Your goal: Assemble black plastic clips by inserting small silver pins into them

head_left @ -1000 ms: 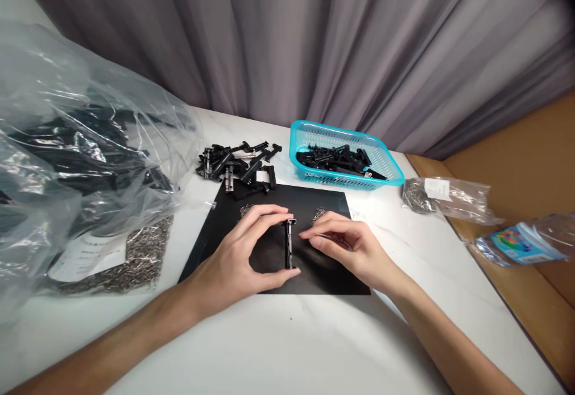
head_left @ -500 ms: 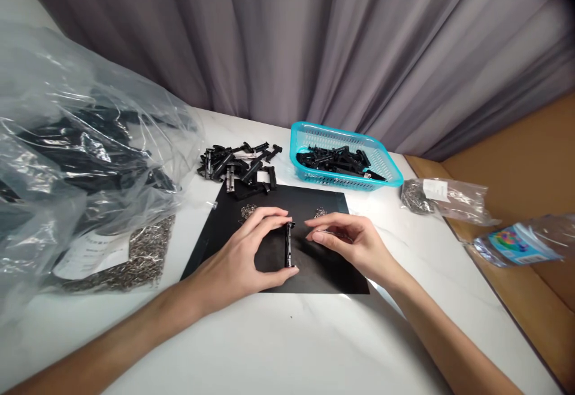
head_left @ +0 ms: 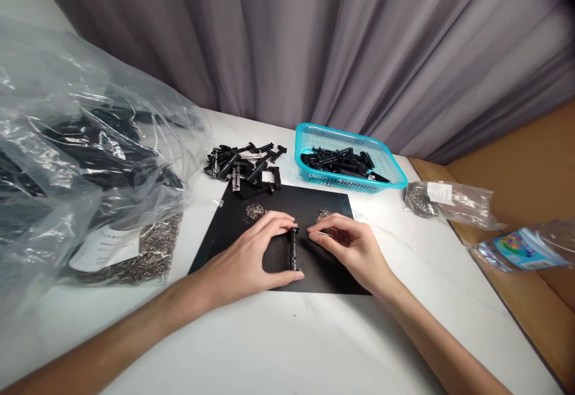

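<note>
My left hand (head_left: 251,257) pinches a slim black plastic bar (head_left: 294,249) between thumb and forefinger, holding it upright on end over the black mat (head_left: 233,227). My right hand (head_left: 354,251) sits just right of the bar with its fingers pinched together on a thin metal pin, its fingertips close to the bar's top end. Two small heaps of tiny metal parts (head_left: 255,210) lie on the mat beyond my hands.
A pile of black plastic parts (head_left: 245,164) lies behind the mat. A turquoise basket (head_left: 390,173) holds more black parts. A large clear bag (head_left: 76,143) and a bag of metal pins (head_left: 144,254) fill the left. Small bags (head_left: 449,197) lie right, by a brown board (head_left: 530,203).
Both hands and the bar sit slightly lower and closer together over the mat; my right fingertips have drawn nearer to the bar's top. The view has shifted a little.
</note>
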The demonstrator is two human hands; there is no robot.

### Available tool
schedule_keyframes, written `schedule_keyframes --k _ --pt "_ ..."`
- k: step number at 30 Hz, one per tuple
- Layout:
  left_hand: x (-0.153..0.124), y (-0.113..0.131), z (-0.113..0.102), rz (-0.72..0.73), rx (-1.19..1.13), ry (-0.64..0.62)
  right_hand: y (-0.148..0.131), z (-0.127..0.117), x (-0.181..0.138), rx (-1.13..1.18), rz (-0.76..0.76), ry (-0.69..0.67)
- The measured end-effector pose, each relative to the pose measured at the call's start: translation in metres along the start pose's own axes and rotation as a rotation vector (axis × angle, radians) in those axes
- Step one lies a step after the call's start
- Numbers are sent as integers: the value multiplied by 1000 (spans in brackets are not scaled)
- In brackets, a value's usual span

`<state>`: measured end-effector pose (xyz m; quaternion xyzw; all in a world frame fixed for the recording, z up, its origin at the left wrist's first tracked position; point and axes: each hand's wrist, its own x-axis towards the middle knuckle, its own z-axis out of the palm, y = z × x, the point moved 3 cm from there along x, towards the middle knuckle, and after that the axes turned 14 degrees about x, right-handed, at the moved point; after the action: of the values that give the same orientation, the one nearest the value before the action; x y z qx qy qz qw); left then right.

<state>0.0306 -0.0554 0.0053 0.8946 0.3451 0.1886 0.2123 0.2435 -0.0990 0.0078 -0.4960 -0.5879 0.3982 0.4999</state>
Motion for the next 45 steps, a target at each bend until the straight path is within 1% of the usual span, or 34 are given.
schedule_keyframes --k 2,7,13,19,24,28,32,35,39,42,45 --pt "0 0 0 -3 -12 -8 4 3 -1 14 23 2" --pt "1 0 1 4 -20 -22 6 8 3 92 21 77" --pt "2 0 2 -11 -34 -36 1 17 7 162 18 64" --pt "3 -1 3 -24 -36 -37 6 22 9 267 117 59" --pt "3 0 4 -33 -38 -40 9 25 10 224 15 40" --pt "3 1 4 -46 -63 -58 9 27 8 90 -65 75" --pt "3 1 4 -48 -75 -58 2 32 3 -65 -195 106" --pt "3 1 4 -43 -74 -46 -1 36 -1 -164 -280 104" --pt "4 3 3 -31 -66 -34 -2 39 -4 -231 -375 91" --pt "4 4 3 -20 -54 -39 -2 39 -5 -269 -402 68" --pt "4 3 3 -15 -40 -38 -5 36 -5 -287 -368 39"
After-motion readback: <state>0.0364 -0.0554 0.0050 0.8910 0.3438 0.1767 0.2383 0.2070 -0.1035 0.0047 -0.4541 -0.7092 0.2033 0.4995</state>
